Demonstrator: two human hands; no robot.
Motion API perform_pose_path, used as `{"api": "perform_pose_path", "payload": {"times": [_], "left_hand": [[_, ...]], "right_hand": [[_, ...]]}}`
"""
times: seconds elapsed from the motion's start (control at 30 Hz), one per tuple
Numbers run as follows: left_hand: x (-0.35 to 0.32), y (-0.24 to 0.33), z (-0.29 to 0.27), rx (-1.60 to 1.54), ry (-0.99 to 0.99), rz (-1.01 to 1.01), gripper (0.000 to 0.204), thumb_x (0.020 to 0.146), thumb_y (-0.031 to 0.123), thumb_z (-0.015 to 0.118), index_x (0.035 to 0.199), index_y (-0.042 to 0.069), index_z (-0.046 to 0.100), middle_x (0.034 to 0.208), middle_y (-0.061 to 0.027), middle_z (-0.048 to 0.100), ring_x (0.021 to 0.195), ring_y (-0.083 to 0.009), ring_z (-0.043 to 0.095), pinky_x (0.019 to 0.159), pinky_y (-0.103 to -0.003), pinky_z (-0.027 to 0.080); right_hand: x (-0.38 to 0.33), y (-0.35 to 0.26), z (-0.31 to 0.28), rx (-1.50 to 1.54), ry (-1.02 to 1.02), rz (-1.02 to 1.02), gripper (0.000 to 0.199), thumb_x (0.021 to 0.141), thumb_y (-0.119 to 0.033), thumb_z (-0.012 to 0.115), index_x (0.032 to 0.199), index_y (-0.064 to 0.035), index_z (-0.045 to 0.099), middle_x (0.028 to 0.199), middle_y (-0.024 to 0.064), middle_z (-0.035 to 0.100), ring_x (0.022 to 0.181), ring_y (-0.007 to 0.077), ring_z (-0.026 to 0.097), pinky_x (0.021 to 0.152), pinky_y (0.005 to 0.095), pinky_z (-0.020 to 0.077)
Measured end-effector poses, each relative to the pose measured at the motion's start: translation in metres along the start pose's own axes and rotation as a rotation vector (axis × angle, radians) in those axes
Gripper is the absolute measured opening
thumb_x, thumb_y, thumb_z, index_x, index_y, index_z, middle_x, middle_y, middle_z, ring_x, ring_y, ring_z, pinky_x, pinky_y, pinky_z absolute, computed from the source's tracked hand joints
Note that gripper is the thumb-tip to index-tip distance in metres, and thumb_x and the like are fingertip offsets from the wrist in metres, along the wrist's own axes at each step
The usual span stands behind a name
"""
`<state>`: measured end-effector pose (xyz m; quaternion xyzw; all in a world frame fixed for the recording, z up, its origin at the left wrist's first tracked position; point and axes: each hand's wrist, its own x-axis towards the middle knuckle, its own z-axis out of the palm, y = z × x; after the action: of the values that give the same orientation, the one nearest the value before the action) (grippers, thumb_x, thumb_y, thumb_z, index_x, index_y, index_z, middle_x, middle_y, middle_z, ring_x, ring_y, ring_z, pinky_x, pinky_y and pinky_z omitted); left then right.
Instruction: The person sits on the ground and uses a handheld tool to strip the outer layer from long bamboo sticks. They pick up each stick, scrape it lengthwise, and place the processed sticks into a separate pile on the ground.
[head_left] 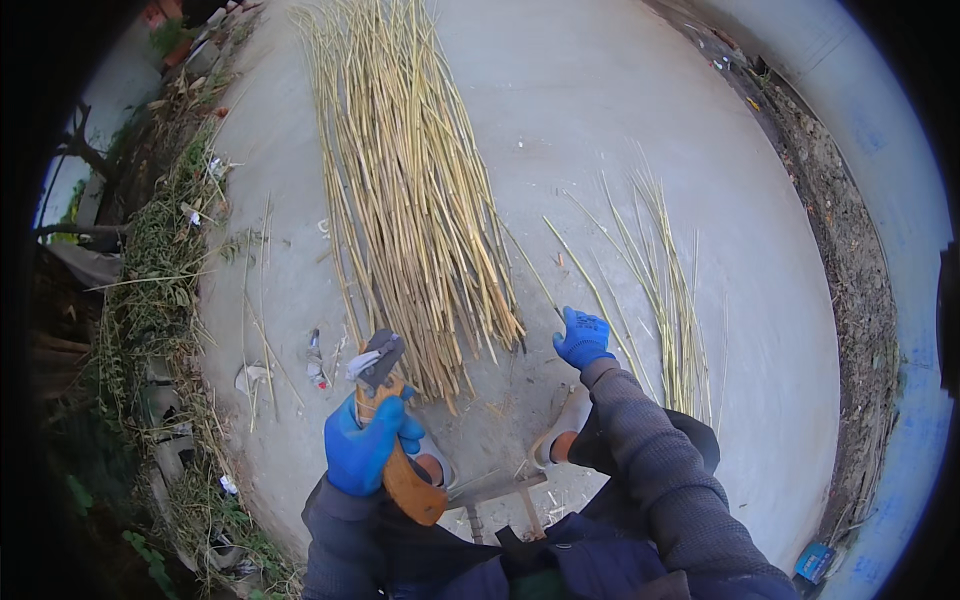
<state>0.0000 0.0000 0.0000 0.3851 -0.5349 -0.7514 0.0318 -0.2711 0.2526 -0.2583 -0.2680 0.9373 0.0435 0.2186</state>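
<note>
My left hand [362, 445], in a blue glove, is wrapped round the curved wooden handle of a hatchet-like tool [412, 490]. Its dark grey metal head points up and away from me, with something white beside it. My right hand [583, 338], also gloved in blue, is closed on the near end of a thin greenish cane [530, 265], which slants away to the far left. A large bundle of long yellow-brown canes [405, 190] lies on the ground ahead, its near ends between my two hands. A smaller spread of thin green canes [672, 290] lies right of my right hand.
A wooden stool or frame [495, 490] stands between my feet. Weeds and litter [160, 290] line the left edge of the concrete [560, 110]. Along the right runs a dirt strip [850, 230] below a pale wall [890, 130]. A small blue box [815, 562] sits at lower right.
</note>
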Motion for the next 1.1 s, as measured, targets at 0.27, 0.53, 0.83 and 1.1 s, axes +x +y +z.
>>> {"api": "perform_pose_path", "payload": {"times": [0.27, 0.53, 0.83, 1.1], "left_hand": [[0.002, 0.01, 0.003, 0.036, -0.06, -0.129, 0.024, 0.093, 0.005, 0.056, 0.114, -0.006, 0.056, 0.08, -0.0134, 0.068, 0.067, -0.0168, 0.066, 0.062, -0.03, 0.054], [0.006, 0.013, 0.012, 0.111, -0.062, -0.15, 0.029, 0.092, 0.008, 0.059, 0.117, -0.006, 0.057, 0.082, -0.0132, 0.069, 0.072, -0.0176, 0.068, 0.064, -0.031, 0.056], [-0.012, 0.001, 0.008, 0.033, -0.102, 0.047, 0.033, 0.094, 0.023, 0.06, 0.113, -0.004, 0.061, 0.075, -0.0104, 0.066, 0.063, -0.0163, 0.063, 0.058, -0.028, 0.052], [-0.021, 0.003, -0.011, -0.045, -0.027, 0.018, 0.027, 0.095, 0.016, 0.058, 0.111, -0.006, 0.06, 0.076, -0.0128, 0.067, 0.063, -0.0183, 0.064, 0.059, -0.03, 0.054]], "right_hand": [[0.068, 0.014, 0.079, 0.188, -0.113, 0.199, 0.076, 0.075, -0.046, 0.068, 0.137, -0.0092, 0.047, 0.127, 0.0128, 0.06, 0.114, 0.0285, 0.061, 0.093, 0.046, 0.046], [0.094, 0.007, 0.009, 1.365, -0.424, -0.12, 0.054, 0.095, -0.034, 0.059, 0.135, 0.0015, 0.05, 0.114, 0.0143, 0.065, 0.101, 0.022, 0.066, 0.086, 0.0336, 0.0538], [0.037, -0.034, 0.0, 1.409, -0.35, 0.002, 0.055, 0.09, -0.04, 0.065, 0.128, -0.0017, 0.055, 0.104, 0.0163, 0.068, 0.078, 0.0168, 0.062, 0.076, 0.0294, 0.0527], [0.021, -0.076, 0.081, 0.558, -0.1, -0.083, 0.048, 0.084, -0.05, 0.06, 0.104, -0.0078, 0.069, 0.104, 0.0191, 0.069, 0.098, 0.0365, 0.065, 0.086, 0.0434, 0.0514]]}}
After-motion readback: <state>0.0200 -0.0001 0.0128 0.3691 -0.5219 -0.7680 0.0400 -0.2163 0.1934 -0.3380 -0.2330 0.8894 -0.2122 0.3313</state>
